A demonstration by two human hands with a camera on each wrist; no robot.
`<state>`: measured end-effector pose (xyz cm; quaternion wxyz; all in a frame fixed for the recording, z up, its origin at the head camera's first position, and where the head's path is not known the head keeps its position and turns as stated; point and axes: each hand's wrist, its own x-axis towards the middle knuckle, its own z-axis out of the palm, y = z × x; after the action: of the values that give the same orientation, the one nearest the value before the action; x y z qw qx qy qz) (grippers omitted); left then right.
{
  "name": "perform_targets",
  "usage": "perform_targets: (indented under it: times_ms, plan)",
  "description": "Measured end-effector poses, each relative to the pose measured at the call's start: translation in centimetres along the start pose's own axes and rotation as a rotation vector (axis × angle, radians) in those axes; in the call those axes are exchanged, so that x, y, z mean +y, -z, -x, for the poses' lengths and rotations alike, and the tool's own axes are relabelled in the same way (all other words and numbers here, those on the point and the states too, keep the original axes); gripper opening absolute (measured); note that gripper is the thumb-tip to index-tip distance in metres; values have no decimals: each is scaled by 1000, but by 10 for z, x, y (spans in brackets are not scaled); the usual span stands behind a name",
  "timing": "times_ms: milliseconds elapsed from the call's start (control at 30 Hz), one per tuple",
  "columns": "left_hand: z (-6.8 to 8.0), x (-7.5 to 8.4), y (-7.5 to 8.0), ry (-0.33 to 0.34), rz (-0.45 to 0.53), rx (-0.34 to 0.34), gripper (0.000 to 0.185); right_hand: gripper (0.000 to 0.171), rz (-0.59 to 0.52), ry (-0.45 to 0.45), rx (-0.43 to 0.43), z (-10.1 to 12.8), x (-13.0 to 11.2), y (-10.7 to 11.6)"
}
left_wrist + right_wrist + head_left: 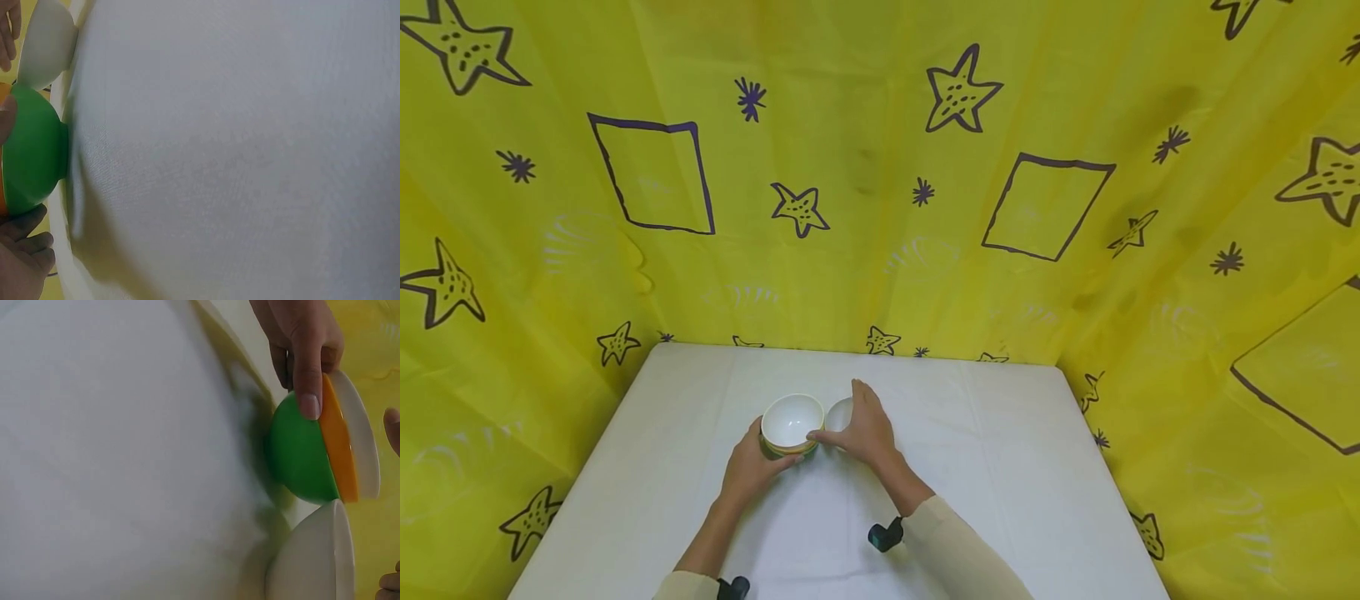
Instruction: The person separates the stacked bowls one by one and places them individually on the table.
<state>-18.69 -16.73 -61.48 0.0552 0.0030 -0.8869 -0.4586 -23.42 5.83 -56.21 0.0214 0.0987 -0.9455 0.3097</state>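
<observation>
Centrally on the white table (pixel 1000 467) I see a stack of nested bowls (pixel 792 423), just beside a separate white bowl (pixel 838 414) on its right. From my head view the stack reads only as a white interior with a thin coloured edge. The right wrist view tells me more: a green bowl (pixel 300 450) at the bottom, an orange bowl (pixel 337 440) nested in it, and a white top bowl (pixel 362 437) inside that, all smooth, glossy and rounded, like plastic. The left wrist view shows the green bowl's foot on the tabletop and the separate white bowl's rounded underside beyond it.

My left hand (pixel 751 468) grips the stack from the near side, fingers curled against the green wall. My right hand (pixel 867 429) lies with straight fingers over the separate white bowl, and its thumb reaches across to the stack's rim. I cannot tell whether its palm actually rests on the bowl.

The table is covered with a matte white cloth, whose fine weave shows in the wrist views. Around the table hangs a yellow curtain (pixel 865 167), thin and creased, printed with dark outlined stars, squares and small bursts. Both sleeves are beige, each wrist carrying a small dark camera mount.
</observation>
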Motion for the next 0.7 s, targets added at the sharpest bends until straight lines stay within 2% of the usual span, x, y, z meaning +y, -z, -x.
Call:
perform_targets:
  times_ms: [133, 400, 700]
  plan:
    - [-1, -1, 0, 6, -6, -4, 99, 123, 0, 23, -6, -4, -12, -3]
    - [-1, -2, -1, -5, -1, 14, 96, 119, 67, 90, -33, -12, -23, -17]
    - [-1, -2, -3, -22, -25, 45, 96, 113, 89, 84, -86, -14, -27, -25]
